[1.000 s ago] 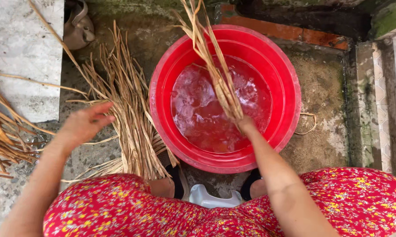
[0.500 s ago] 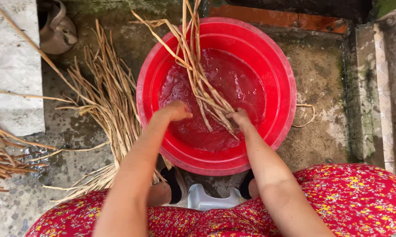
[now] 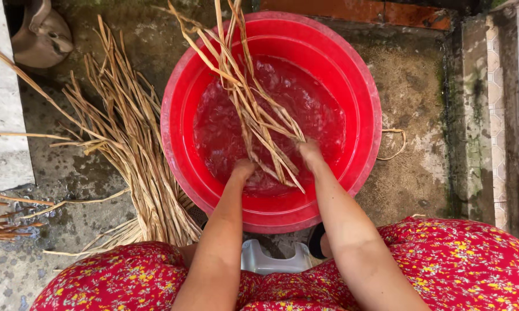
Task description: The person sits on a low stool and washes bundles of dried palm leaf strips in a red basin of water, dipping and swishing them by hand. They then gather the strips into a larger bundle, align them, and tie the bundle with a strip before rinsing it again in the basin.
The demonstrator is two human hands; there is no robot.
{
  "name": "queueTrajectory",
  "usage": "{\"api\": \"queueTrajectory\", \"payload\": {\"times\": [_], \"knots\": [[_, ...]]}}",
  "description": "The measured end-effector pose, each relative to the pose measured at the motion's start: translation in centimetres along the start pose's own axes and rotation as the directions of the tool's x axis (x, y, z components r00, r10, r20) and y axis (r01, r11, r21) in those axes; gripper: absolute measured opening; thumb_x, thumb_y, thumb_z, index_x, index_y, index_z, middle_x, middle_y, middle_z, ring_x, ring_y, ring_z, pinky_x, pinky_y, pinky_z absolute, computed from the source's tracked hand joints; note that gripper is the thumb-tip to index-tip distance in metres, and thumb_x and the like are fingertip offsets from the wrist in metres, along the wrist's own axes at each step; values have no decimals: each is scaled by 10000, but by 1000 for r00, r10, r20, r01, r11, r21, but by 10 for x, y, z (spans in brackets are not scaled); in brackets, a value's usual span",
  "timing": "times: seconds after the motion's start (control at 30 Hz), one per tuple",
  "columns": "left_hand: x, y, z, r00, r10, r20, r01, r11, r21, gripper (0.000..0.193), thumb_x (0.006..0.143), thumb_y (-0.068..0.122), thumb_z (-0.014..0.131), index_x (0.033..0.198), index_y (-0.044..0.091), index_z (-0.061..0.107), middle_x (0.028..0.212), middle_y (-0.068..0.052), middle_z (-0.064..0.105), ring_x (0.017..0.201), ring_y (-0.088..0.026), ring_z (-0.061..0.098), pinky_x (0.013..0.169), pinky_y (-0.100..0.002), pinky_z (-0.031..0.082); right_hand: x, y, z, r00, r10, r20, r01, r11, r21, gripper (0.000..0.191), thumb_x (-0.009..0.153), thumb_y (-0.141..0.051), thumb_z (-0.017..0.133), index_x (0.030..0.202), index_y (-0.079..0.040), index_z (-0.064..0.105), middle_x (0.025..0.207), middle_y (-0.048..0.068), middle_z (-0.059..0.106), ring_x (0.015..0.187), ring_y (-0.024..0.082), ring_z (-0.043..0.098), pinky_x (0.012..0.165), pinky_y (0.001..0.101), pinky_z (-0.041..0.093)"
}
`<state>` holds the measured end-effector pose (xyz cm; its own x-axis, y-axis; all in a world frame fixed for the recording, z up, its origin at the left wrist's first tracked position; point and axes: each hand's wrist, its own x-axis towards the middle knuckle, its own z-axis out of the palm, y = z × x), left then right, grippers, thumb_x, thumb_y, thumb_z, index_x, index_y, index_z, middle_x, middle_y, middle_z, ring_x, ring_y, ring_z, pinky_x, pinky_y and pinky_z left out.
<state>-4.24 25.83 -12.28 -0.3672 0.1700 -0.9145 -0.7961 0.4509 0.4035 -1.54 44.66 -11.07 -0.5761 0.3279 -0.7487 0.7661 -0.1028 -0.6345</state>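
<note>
Both hands worked inside a red plastic basin [image 3: 364, 144] filled with water and set on a wet concrete floor [image 3: 420, 167]. The left hand [image 3: 243, 169] sat at the water surface with its grip clenched on the lower ends of a bundle of dry straw-like strips [image 3: 254, 109]. The right hand [image 3: 309, 151] was grasping the same bundle just beside it. The strips' lower ends lay in the water; the upper ends stuck out over the far rim.

A much larger pile of loose strips [image 3: 136, 155] lay on the floor, touching the basin's left side. It looked dry. Judged progress: 1 small bundle being soaked, most of the material not yet wetted. More reddish strips [image 3: 0, 222] lay at the far left. A white stool [image 3: 271, 262] showed under the red floral garment [image 3: 461, 270].
</note>
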Motion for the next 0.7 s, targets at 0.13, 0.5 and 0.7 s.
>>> {"api": "queueTrajectory", "payload": {"times": [0.13,0.5,0.7], "knots": [[-11,-1,1,967,-47,251,46,999,12,222,963,238,641,1136,110,697,866,-39,777,666,-174,733,554,-312,538,-12,1,8,947,-46,317,104,980,-169,430,871,-235,782,1242,-26,718,931,108,716,801,219,643,740,384,515],[-5,-11,7,964,246,105,-202,928,-314,223,994,251,645,1135,86,694,921,-91,728,699,-213,695,582,-393,564,-31,-15,-3,964,-10,266,52,987,-152,320,838,-162,800,1125,-43,727,945,114,753,765,184,684,702,376,552],[-34,-11,37,973,34,228,-102,950,295,290,997,265,579,1167,48,669,963,-150,740,752,-257,713,639,-430,594,-40,-3,5,894,-18,448,296,774,-560,428,774,-155,875,1147,-13,721,946,101,759,818,176,696,751,330,555]]}}
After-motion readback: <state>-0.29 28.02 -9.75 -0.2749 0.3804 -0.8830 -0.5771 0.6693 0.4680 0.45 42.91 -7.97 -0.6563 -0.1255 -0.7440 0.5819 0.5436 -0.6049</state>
